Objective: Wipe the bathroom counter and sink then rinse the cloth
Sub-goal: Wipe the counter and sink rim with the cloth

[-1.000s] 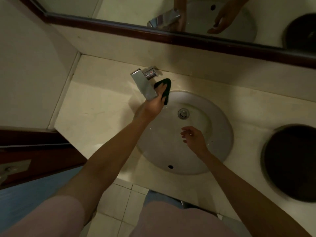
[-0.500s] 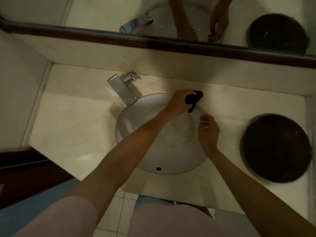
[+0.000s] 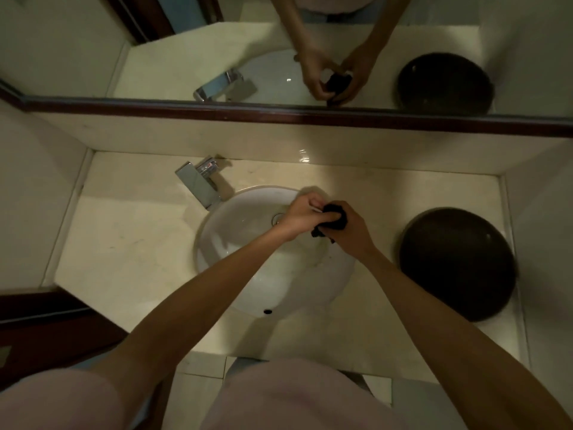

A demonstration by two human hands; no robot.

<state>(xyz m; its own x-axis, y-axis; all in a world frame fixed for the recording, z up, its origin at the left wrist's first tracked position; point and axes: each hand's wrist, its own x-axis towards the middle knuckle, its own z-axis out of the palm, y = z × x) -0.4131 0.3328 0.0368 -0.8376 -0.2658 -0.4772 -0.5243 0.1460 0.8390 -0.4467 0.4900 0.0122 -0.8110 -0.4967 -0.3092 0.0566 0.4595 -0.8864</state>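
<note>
A dark cloth (image 3: pixel 335 219) is bunched up between both hands, above the far right part of the white oval sink (image 3: pixel 242 243). My left hand (image 3: pixel 302 212) grips its left side and my right hand (image 3: pixel 352 229) wraps around its right side. The hands touch each other over the basin. The sink is set into a cream stone counter (image 3: pixel 124 243). Part of the drain (image 3: pixel 277 217) shows just left of my left hand. A chrome faucet (image 3: pixel 198 184) stands at the sink's back left; no water is seen running.
A dark round bowl-like object (image 3: pixel 455 262) sits on the counter right of the sink. A mirror (image 3: pixel 279 57) with a dark wooden frame runs along the back and reflects the hands. Walls close in the counter left and right. Floor tiles (image 3: pixel 201 377) show below the counter's edge.
My left hand carried the cloth from the faucet rightward across the sink. My right hand rose from the basin and closed on the cloth too. The camera view shifted right and upward.
</note>
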